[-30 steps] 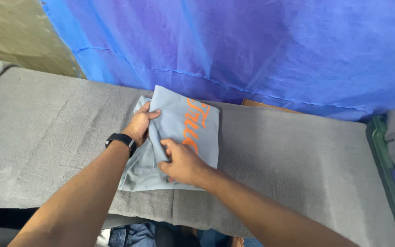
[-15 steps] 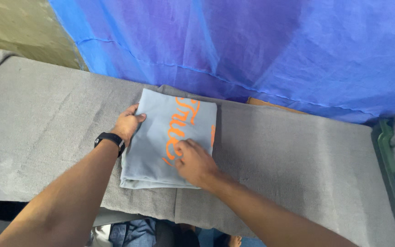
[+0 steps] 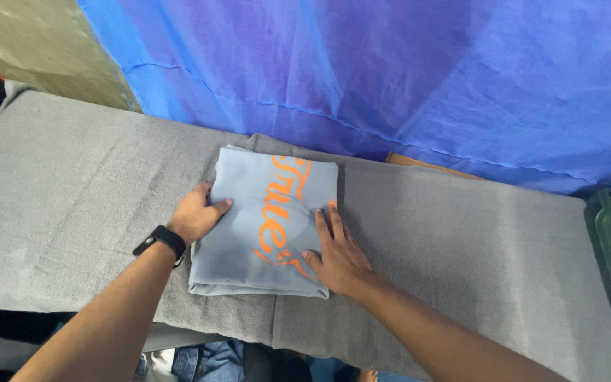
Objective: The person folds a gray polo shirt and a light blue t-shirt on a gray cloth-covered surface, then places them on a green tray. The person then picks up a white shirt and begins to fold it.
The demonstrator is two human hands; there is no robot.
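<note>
A folded light grey-blue garment point(image 3: 263, 191) with orange script printing lies on a grey felt-covered table point(image 3: 461, 240). My left hand point(image 3: 196, 216), with a black watch on the wrist, rests on the garment's left edge, thumb on top of the cloth. My right hand point(image 3: 337, 255) lies flat with fingers spread on the garment's lower right part, pressing it onto the table. Neither hand grips the cloth.
A blue tarp point(image 3: 404, 71) hangs behind the table along its far edge. A green crate point(image 3: 606, 240) with grey and purple cloth stands at the right edge. Jeans and other clothes point(image 3: 206, 361) show below the table's near edge.
The last fold has been laid over, so the garment is now a flat rectangle. My right hand has slid to the right edge and flattened; my left hand has moved down the left edge.
</note>
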